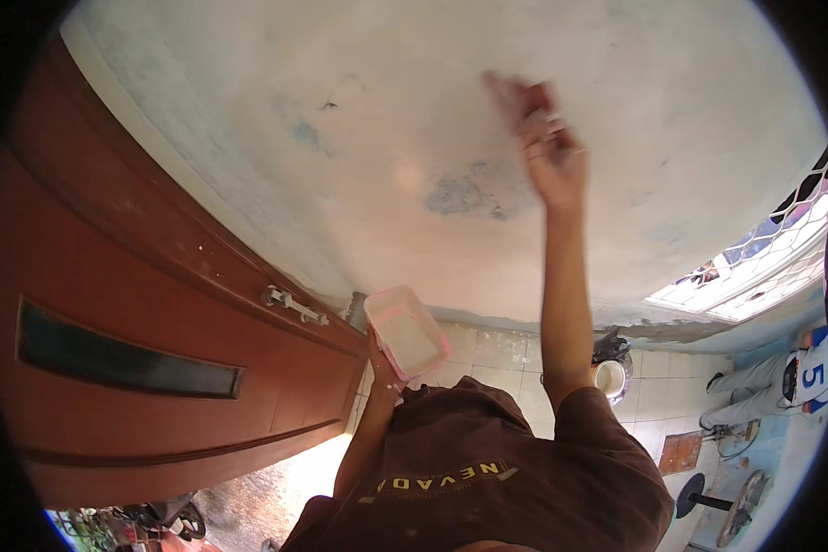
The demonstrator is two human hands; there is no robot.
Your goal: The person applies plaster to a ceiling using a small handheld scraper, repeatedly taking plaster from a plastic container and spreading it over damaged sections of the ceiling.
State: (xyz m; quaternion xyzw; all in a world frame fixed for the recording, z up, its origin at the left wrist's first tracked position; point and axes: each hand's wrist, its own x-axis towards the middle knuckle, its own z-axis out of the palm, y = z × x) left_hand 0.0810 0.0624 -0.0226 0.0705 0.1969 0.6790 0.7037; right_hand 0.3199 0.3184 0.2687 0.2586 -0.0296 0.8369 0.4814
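Observation:
My right hand (547, 147) is raised against the pale, patchy wall (386, 138), blurred by motion, its fingers closed around a small reddish thing (535, 99) that I cannot make out clearly. Blue-grey smudges mark the wall beside it. Low down on the left, my left hand (382, 363) grips the side of a pink rectangular tray (405, 336) containing pale, creamy material.
A brown door (156, 322) with a handle stands left. At right are a grille window (736, 267) and a person (773, 386) in white and grey. A bucket (609, 377), dark bag (611, 342) and round-based stand (690, 497) are on the tiled floor (497, 350).

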